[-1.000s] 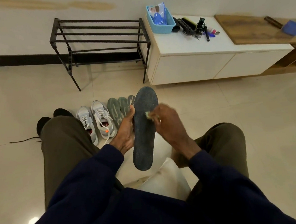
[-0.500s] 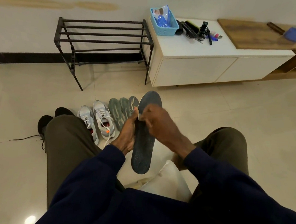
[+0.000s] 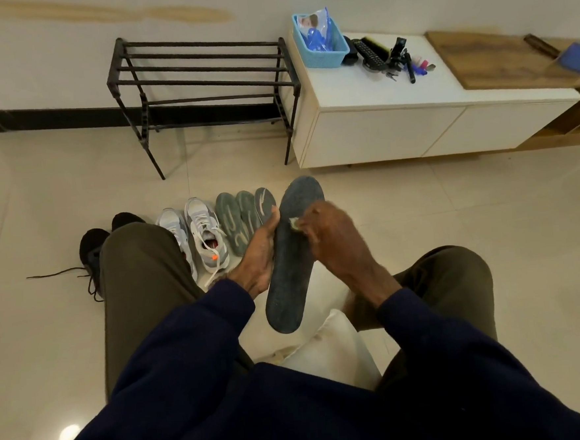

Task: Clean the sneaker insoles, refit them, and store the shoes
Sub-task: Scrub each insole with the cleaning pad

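Holding the dark insole (image 3: 286, 288) at frame centre, our left hand (image 3: 257, 256) grips its edge; our right hand (image 3: 331, 241) pinches a pale wipe (image 3: 294, 222) against it. We should press evenly along its whole length.

Soft, even indoor light fills the frame, moderately bright, with no hard-edged shadows. A round white glare spot sits on the glossy floor (image 3: 69, 435) at lower left. The shoe rack (image 3: 202, 68) throws only a pale, diffuse shadow beneath itself. The right hand (image 3: 331, 237) and the pale cloth (image 3: 294, 223) it pinches are smeared by motion blur, while the insole (image 3: 285, 271) in the left hand (image 3: 256, 253) stays fairly sharp. The dark sleeves (image 3: 190, 381) along the bottom lose detail. Wide-angle distortion bows the white surface (image 3: 375, 86) and the wall line toward the upper corners.
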